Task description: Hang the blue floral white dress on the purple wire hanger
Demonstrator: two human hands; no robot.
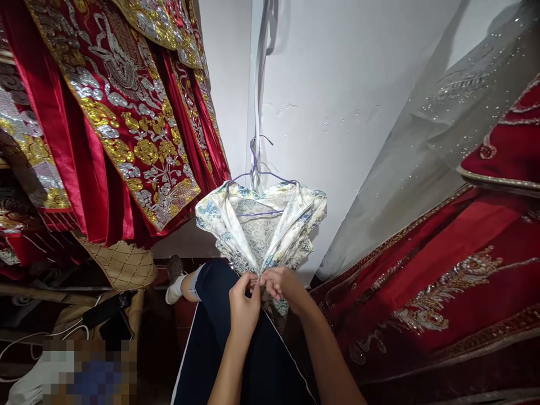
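Fingers of left hand and right hand pinch the dress at its front opening; it hangs on a hanger by the wall, light, soft, likely slippery.

Counts: 2 hands, left and right, both pinching 1 floral top. 1 purple hanger carrying it. 1 white wall. 1 sheer grey veil. Red embroidered garments on left: several overlapping, exact count unclear. 1 red garment on right. 1 white sock.
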